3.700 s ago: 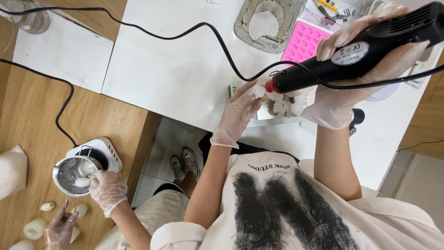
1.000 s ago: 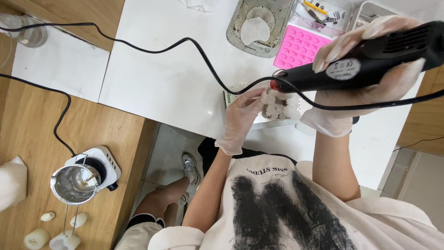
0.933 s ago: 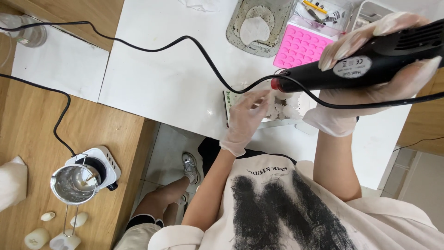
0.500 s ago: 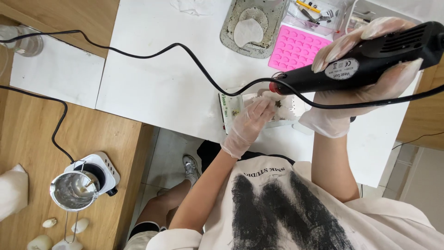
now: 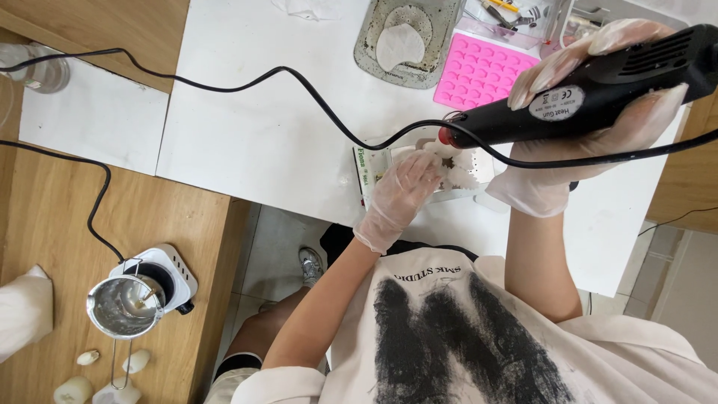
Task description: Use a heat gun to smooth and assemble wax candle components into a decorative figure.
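Observation:
My right hand (image 5: 598, 146), in a clear glove, is shut around a black corded heat gun (image 5: 591, 97). Its red-ringed nozzle points left and down at a lumpy white piece (image 5: 470, 170) lying on a small flat tray at the near edge of the white table (image 5: 247, 142). My left hand (image 5: 400, 198), also gloved, reaches in from below. Its fingertips pinch the left end of that white piece, right under the nozzle.
The gun's black cord (image 5: 299, 82) snakes left across the table. A pink silicone mould (image 5: 482, 71) and a grey tray with a white oval (image 5: 407, 37) lie behind. At lower left, on wood, are a metal pot (image 5: 123, 307) on a small white hot plate, pale lumps (image 5: 134, 363) and a glass jar (image 5: 41, 71).
My left hand slid right and closed its fingertips on the white piece under the nozzle. Another person's gloved hands beside the metal pot have gone. The heat gun stays over the same spot.

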